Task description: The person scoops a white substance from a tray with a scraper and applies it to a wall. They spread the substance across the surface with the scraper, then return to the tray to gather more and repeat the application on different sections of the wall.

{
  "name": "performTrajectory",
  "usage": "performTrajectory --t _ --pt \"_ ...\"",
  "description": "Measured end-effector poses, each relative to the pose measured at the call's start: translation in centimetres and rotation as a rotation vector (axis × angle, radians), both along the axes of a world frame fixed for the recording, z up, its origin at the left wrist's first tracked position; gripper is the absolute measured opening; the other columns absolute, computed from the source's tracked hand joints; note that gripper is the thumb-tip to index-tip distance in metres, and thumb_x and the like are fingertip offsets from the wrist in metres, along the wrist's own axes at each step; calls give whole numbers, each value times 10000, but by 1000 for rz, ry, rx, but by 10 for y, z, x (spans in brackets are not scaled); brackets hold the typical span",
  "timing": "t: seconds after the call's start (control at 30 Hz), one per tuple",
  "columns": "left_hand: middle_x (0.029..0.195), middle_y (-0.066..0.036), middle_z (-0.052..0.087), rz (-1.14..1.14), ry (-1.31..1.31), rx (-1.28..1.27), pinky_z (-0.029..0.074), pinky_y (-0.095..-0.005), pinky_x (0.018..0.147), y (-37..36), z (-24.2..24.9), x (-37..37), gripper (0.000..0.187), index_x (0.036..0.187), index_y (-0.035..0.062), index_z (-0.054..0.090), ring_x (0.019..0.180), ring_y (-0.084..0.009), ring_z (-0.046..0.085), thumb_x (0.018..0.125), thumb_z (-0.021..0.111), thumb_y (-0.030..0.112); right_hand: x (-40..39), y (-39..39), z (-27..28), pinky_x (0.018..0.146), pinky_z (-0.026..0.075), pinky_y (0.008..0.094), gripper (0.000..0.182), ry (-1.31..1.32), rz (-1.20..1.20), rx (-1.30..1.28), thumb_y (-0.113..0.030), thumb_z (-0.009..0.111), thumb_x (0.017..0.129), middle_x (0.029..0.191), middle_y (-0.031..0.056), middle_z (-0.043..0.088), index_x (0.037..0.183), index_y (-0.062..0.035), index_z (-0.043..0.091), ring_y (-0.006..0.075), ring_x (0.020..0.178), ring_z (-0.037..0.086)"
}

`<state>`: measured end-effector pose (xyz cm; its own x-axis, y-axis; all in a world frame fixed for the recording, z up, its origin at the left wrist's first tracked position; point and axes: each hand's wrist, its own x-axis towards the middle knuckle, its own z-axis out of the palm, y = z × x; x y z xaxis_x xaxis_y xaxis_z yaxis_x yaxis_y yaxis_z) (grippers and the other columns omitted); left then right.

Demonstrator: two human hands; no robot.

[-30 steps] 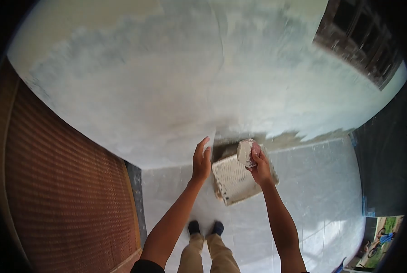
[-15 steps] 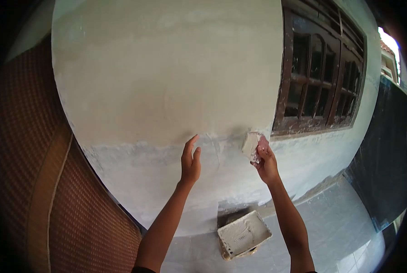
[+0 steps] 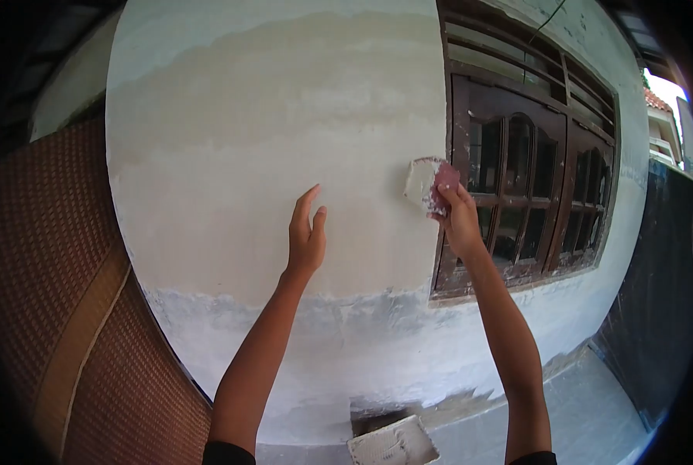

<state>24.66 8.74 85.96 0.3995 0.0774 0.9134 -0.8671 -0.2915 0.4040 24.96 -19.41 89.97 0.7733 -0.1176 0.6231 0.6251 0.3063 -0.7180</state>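
Note:
My right hand [image 3: 463, 225] grips a dark red putty spreader [image 3: 448, 180], its left half thickly coated with off-white putty. The spreader is up close to the wall [image 3: 230, 194], just left of the window frame. Fingers stretched and a little apart, my left hand [image 3: 308, 240] is raised in front of the wall with nothing in it. Damp-looking beige patches cover much of the upper wall, with a rough whitish-grey band lower down. On the floor below, a paint tray [image 3: 356, 451] holds more of the off-white stuff; its lower part is cut off by the frame.
A brown wooden window [image 3: 509, 155] with several panes is set in the wall on the right. To the left stands a brown woven panel [image 3: 44, 225] with a tan strip. A dark sheet [image 3: 656, 271] hangs at the far right, above the grey tiled floor [image 3: 594, 403].
Both hands have moved up the wall, the right one carrying the spreader from below the window's corner to beside its panes. The view has tilted upward, so less of the tray shows.

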Motion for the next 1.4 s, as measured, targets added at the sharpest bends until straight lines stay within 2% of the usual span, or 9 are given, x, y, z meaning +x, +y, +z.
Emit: performTrajectory --t 0.2,0.27,0.3,0.37,0.47,0.7,1.03,1.2,1.4 --pt "1429 -156 440 155 -79 91 313 -410 1119 -39 40 10 445 1411 35 418 1353 -301 393 994 445 191 25 -22 65 682 520 279 239 -241 -173 -155 -214 578 966 962 -8 659 1153 -80 642 89 818 616" --pt "1437 -157 429 203 -69 105 311 -414 1122 -47 47 12 453 1418 38 408 1360 -308 379 994 448 195 30 -21 79 658 548 318 272 -347 -538 -386 -157 556 964 986 97 685 1179 -8 631 160 888 630" --pt "1449 -160 412 250 -89 129 306 -418 1125 -50 50 15 469 1432 42 385 1367 -313 364 992 449 191 30 -18 82 658 548 318 272 -352 -530 -380 -157 556 964 986 97 685 1179 -8 631 160 888 630" --pt "1461 -162 396 301 -112 157 302 -421 1127 -54 53 20 486 1447 47 362 1375 -317 348 991 451 188 28 -11 86 700 538 357 253 -760 -876 -500 -73 571 925 1017 139 692 1156 4 641 252 870 632" --pt "1477 -176 364 385 -140 198 299 -428 1128 -57 56 32 516 1464 40 323 1381 -329 333 983 462 162 44 -6 87 759 515 391 318 -1031 -1004 -557 4 593 857 1066 141 690 1172 -16 641 323 876 610" --pt "1491 -196 335 488 -278 288 282 -442 1138 -59 56 53 590 1468 -9 288 1383 -343 326 932 505 108 69 -4 78 842 488 389 406 -1148 -1316 -673 -26 659 798 1182 84 638 1201 -68 641 269 948 588" --pt "1503 -166 343 621 -409 356 211 -523 1151 -55 56 78 618 1468 -9 300 1397 -326 324 901 513 116 93 6 76 849 509 387 445 -1075 -1381 -887 -31 596 783 1219 144 632 1227 -19 622 276 966 601" --pt "1496 -161 367 656 -416 327 214 -518 1150 -57 54 86 608 1458 -8 328 1390 -319 341 893 510 123 88 5 89 699 591 354 448 -911 -1335 -1203 -7 575 804 1257 191 618 1250 -3 608 300 930 625" --pt "1501 -164 358 686 -444 327 200 -542 1145 -59 52 93 615 1464 -9 314 1393 -319 334 890 496 119 80 -6 92 710 579 366 522 -964 -1299 -1291 -2 642 697 1194 137 663 1217 -29 607 303 852 615"
